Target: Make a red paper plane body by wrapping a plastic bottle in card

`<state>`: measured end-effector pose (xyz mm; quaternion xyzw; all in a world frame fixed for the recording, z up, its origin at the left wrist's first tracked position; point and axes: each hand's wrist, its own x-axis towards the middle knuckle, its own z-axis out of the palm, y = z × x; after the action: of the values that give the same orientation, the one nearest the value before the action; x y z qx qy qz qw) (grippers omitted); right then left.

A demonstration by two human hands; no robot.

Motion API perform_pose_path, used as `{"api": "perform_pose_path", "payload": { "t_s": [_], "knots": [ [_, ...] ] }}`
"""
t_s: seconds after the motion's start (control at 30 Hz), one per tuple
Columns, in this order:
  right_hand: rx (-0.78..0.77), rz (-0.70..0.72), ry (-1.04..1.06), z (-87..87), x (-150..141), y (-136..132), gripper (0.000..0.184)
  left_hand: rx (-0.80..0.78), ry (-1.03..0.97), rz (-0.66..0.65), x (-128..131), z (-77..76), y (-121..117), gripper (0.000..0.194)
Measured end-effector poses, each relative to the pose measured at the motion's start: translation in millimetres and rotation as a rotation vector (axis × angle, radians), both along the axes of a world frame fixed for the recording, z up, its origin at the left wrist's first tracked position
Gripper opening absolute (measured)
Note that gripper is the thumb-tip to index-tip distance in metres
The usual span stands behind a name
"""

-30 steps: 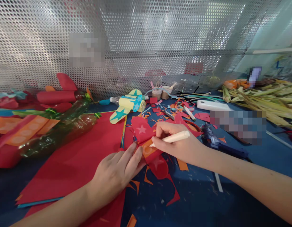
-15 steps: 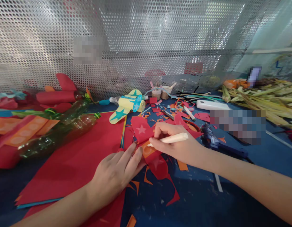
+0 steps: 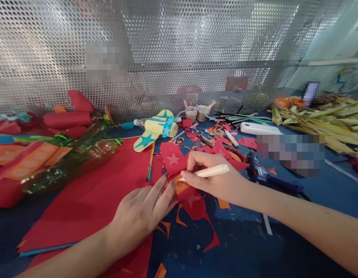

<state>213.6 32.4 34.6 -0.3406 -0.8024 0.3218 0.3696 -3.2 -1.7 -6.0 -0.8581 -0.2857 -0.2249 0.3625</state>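
A white marker is held at the orange band of a red paper craft

In the head view, the craft's middle is partly covered by the left hand, its fingers slightly spread; its grip cannot be told. The white marker is pinched by the right hand's closed fingers. An object is blurred by pixelation. The blue table is crowded by red sheets and a glue gun. Sticks are held in small cups.
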Motion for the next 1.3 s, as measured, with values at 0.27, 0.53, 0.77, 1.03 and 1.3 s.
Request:
{"api": "perform_pose_path", "payload": {
  "t_s": [0.27, 0.53, 0.77, 1.03, 1.3],
  "knots": [
    [-0.004, 0.037, 0.039, -2.3, -2.6, 0.5, 0.021, -0.008, 0.0, -0.006, -0.6, -1.0, 0.2, 0.023],
    [0.009, 0.035, 0.041, -3.7, -1.9, -2.1, 0.021, -0.004, 0.006, 0.005, -0.2, 0.6, -0.1, 0.024],
    [-0.018, 0.039, 0.053, -4.2, -2.8, -2.1, 0.021, -0.008, 0.003, -0.013, 0.4, 0.9, 1.1, 0.023],
    [-0.051, 0.048, 0.067, -6.1, -3.6, -1.9, 0.02, -0.007, 0.004, -0.004, -0.1, 0.0, 0.4, 0.022],
    [-0.07, 0.066, 0.068, -5.9, -2.5, -1.4, 0.02, -0.001, -0.003, -0.001, -0.9, -0.5, -0.9, 0.022]
  ]
}}
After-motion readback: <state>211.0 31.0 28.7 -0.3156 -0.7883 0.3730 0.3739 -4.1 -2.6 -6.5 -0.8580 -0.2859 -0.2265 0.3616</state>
